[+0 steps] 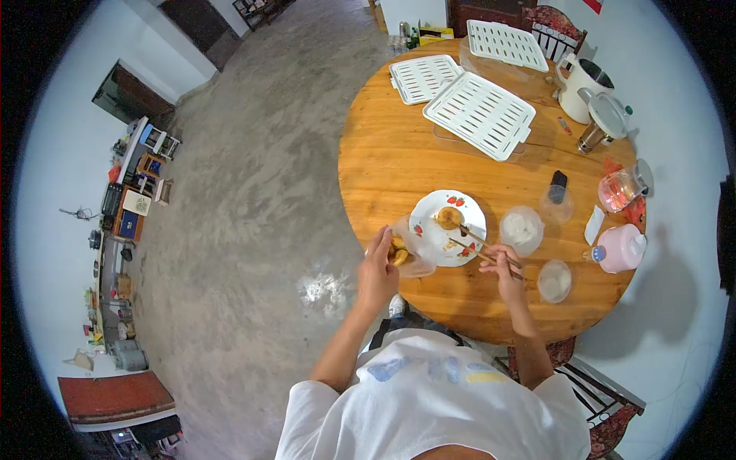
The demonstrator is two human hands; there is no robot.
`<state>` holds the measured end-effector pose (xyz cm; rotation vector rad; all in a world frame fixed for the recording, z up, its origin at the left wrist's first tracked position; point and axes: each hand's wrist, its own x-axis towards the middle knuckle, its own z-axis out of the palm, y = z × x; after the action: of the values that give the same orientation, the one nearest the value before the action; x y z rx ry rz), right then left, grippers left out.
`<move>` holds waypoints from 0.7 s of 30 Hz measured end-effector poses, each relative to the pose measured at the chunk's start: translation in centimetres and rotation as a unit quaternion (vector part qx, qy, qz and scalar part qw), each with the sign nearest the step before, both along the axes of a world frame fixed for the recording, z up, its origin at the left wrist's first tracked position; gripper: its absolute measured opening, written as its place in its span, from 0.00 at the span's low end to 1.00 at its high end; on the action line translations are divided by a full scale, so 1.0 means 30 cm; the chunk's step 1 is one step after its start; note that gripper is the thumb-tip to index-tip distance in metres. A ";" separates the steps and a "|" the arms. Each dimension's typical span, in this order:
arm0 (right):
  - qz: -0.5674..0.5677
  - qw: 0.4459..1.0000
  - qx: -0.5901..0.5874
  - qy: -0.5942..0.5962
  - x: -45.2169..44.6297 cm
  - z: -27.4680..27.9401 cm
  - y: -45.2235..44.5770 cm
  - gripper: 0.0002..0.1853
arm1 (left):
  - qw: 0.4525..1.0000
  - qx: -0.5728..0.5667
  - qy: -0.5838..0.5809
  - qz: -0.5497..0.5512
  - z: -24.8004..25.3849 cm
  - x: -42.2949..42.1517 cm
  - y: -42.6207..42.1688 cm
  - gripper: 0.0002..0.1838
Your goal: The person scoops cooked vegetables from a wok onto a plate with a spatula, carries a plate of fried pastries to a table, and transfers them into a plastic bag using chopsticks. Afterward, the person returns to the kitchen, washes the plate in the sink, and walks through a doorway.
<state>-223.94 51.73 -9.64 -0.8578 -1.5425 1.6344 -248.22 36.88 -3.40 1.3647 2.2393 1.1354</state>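
Standing at a round wooden surface [368, 169], a person in a white shirt [429, 391] is seen from above, with both arms stretched forward. By the left grip [376, 272], a clear container [418, 266] is held from its outer side, at the near edge of the surface; golden pieces of food [397, 251] are seen inside it. By the right grip [504, 268], a pair of chopsticks [475, 237] is clamped, its tips spread apart.

Just beyond the container, a white plate [475, 215] with a strawberry pattern is placed, and on it a round golden cake [448, 218] is set. The cake is found forward and to the left of the right grip, and forward and to the right of the left grip. No long axis is shown by it. It is reached from the right by the slanting chopsticks, the upper tip being at its edge; whether it is touched cannot be told.

To the right, a tub with white contents [522, 230] and a pink bottle [622, 249] are seen. Farthest off, white slotted trays [481, 115] are laid.
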 end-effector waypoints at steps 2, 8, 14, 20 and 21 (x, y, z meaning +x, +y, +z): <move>-0.005 1.000 -0.012 -0.001 -0.021 -0.056 0.014 0.18 | 1.000 -0.001 -0.002 -0.006 -0.002 0.008 0.007 0.37; 0.002 1.000 0.000 0.011 -0.072 -0.166 0.058 0.19 | 0.999 -0.016 -0.030 -0.005 0.008 0.021 0.014 0.37; -0.112 0.983 -0.081 0.118 -0.074 -0.166 0.091 0.18 | 0.999 -0.017 -0.039 0.009 0.004 0.013 0.005 0.37; -0.124 0.985 -0.049 0.106 -0.077 -0.122 0.113 0.17 | 1.000 0.003 -0.005 0.012 0.002 0.014 0.003 0.37; -0.114 0.987 -0.053 0.102 -0.085 -0.122 0.113 0.17 | 0.999 -0.005 -0.031 0.020 0.027 0.024 0.008 0.36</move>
<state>-226.48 55.12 -13.30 -0.8598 -1.1812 1.5936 -247.49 37.11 -2.60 1.2694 2.2343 1.1618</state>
